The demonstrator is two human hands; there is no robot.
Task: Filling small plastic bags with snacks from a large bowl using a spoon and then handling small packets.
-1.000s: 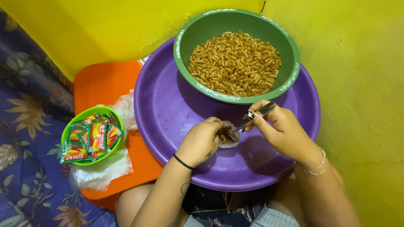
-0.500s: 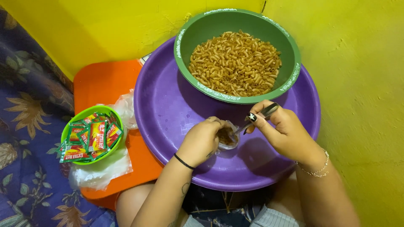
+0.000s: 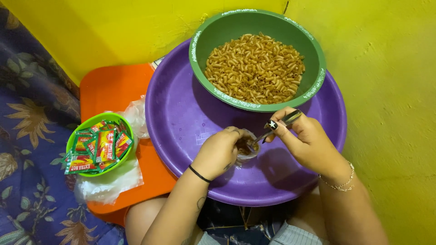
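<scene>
- Head view: left hand (image 3: 218, 152) wraps a small clear bag (image 3: 247, 149) at frame centre, fingers pinching its mouth open over the purple basin (image 3: 181, 113).
- Right hand (image 3: 309, 140) pinches a spoon (image 3: 272, 129) between thumb and fingers; the bowl end sits in the bag mouth, partly hidden by the left thumb.
- Bag already holds some brown pasta; how full it is, I cannot tell.
- Risk: bag is thin and floppy. If the left pinch slackens, the mouth collapses and pasta drops into the basin.
- Risk: spoon edge can snag or tear the film if pushed in at an angle.
- Risk: spoon is held high on the handle, so control is weak; a tilt tips its load outside the bag.
- Risk: green bowl (image 3: 313, 88) of pasta (image 3: 254, 68), upper centre, rests tilted on the basin rim, close to the right hand. A knuckle bump could shift it.
- Lime bowl (image 3: 72, 140) of sachets (image 3: 97, 147) on the orange tray (image 3: 109, 86), left of frame, well apart from both hands; low risk.
</scene>
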